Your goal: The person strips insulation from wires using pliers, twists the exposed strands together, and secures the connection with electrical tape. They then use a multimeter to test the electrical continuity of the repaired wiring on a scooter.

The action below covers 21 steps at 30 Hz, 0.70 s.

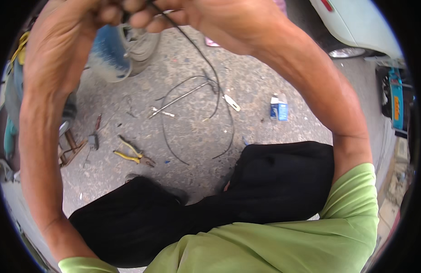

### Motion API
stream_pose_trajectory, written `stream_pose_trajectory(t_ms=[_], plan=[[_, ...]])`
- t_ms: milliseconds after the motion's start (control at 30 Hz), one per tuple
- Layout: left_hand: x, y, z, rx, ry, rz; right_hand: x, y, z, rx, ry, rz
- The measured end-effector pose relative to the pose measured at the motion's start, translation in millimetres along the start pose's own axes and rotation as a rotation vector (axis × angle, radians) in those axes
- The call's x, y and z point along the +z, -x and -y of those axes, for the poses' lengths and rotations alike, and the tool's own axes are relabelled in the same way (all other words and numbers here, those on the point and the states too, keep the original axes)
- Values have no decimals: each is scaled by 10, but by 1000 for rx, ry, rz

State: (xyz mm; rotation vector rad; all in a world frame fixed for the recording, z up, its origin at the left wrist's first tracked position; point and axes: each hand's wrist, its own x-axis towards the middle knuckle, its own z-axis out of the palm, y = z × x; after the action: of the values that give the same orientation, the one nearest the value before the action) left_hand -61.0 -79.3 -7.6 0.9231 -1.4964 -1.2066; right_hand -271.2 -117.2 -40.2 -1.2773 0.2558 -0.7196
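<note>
Both my hands are raised at the top edge, their fingertips close together and partly cut off. A thin black cable [202,53] runs from between them down toward the ground. My right hand [219,20] is closed on this cable, which crosses in front of its fingers. My left hand [80,22] has its fingers curled shut around a small dark piece that I cannot make out. Below, loose lengths of black cable [232,123] lie curved on the ground. A metal T-handled rod [179,99] rests among them, beside a small white oval-ended piece [232,103].
Pliers with yellow handles [134,152] lie left of centre, near a screwdriver [99,122]. To the right stands a small blue-and-white box [279,108]. A worn blue container [111,52] is at upper left. A pale car [363,22] and a teal case [395,98] line the right.
</note>
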Motion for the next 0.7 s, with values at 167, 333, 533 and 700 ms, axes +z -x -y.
stream_pose_trajectory(t_ms=[167, 333, 533, 700], plan=[[-487, -141, 63, 0, -287, -3, -188, 78, 19, -654, 1150, -72], [-444, -140, -55, 7, -316, 64, -63, -13, 157, -267, 561, -113], [-54, -237, -209, 109, -481, -12, -371, 3, 380, -3, 189, -170], [27, -180, -275, -1, -343, -33, -365, -13, 389, 159, 159, -235]])
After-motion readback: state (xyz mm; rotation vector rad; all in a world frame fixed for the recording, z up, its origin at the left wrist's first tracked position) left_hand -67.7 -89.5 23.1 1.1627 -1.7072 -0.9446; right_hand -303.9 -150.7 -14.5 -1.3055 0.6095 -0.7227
